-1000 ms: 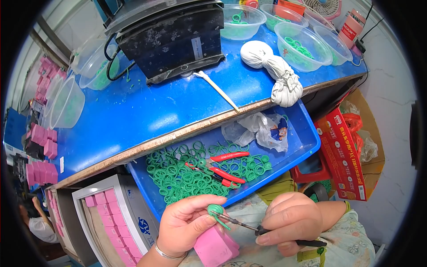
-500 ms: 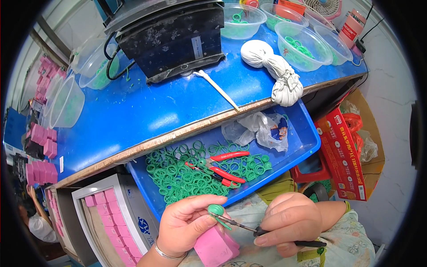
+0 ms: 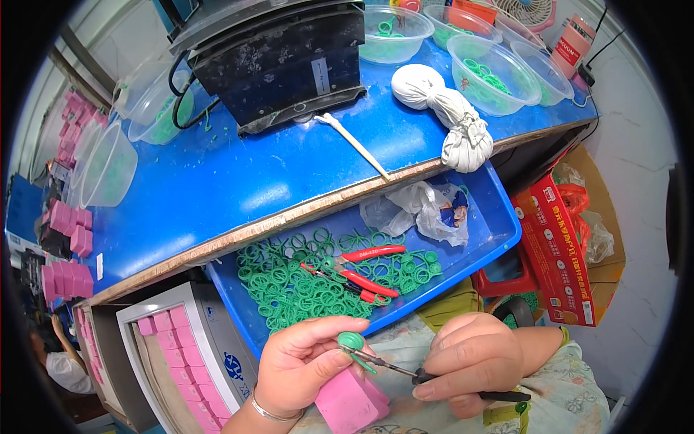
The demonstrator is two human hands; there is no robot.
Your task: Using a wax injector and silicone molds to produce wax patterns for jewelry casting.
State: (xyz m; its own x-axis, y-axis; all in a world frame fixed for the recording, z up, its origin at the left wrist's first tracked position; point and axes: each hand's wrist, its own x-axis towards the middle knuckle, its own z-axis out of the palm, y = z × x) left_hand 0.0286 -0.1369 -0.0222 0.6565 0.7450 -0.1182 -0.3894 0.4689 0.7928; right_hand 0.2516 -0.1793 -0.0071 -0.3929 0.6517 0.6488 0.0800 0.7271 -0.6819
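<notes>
My left hand (image 3: 303,362) is closed, pinching a small green ring-shaped piece (image 3: 351,340) with a rounded top between thumb and fingers. A pink block (image 3: 350,403) sits just under that hand's thumb, above my lap; whether the fingers also grip it is hidden. My right hand (image 3: 473,358) is wrapped round a pen-shaped tool (image 3: 394,367) with a black handle and thin metal shaft. The tool's tip touches the green piece, or lies right at it. Beyond both hands, a blue tray (image 3: 499,242) bears a heap of green rings (image 3: 289,282) and red-handled pliers (image 3: 369,278).
A blue table (image 3: 195,210) holds a black machine (image 3: 278,72), a brush-like stick (image 3: 354,148), a tied white cloth bundle (image 3: 441,108) and several clear plastic bowls (image 3: 108,170). Left stands a case of pink blocks (image 3: 184,354); right, a red cardboard box (image 3: 557,253). Another person (image 3: 69,369) is far left.
My hands, the green piece and the pen-shaped tool stay in place. At the far left, the other person's raised arm has shifted slightly.
</notes>
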